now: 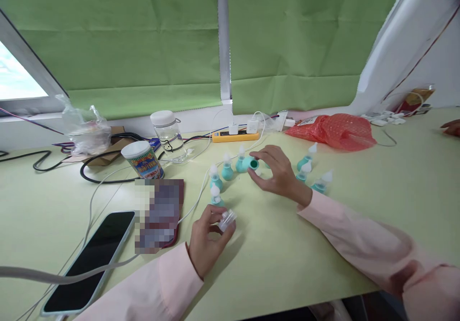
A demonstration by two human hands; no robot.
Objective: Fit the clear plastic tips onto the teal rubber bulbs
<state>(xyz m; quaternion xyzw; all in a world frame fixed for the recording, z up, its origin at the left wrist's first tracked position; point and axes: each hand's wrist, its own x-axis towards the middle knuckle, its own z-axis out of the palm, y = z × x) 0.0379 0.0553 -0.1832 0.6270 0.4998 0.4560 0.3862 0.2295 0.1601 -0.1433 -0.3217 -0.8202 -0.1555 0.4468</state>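
Note:
Between the thumb and fingers of my left hand (210,237) is a small clear plastic piece (227,220), held just above the table. My right hand (276,172) pinches a teal bulb (250,164) with its dark round opening turned toward me. Several teal bulbs with whitish translucent tips stand around my hands. One bulb (227,167) is left of the held one, and another (216,196) stands just behind my left hand. More are on the right, among them a bulb (304,162) near the back and a tilted one (321,182) beyond my right sleeve.
A black-screened phone (97,258) and a partly pixelated dark red item (165,215) lie at left, crossed or bordered by cables. Behind stand a paper tub (143,160), a clear bottle (168,136), a yellow power strip (235,137) and a red plastic bag (334,131). Another person's hand (452,128) shows far right.

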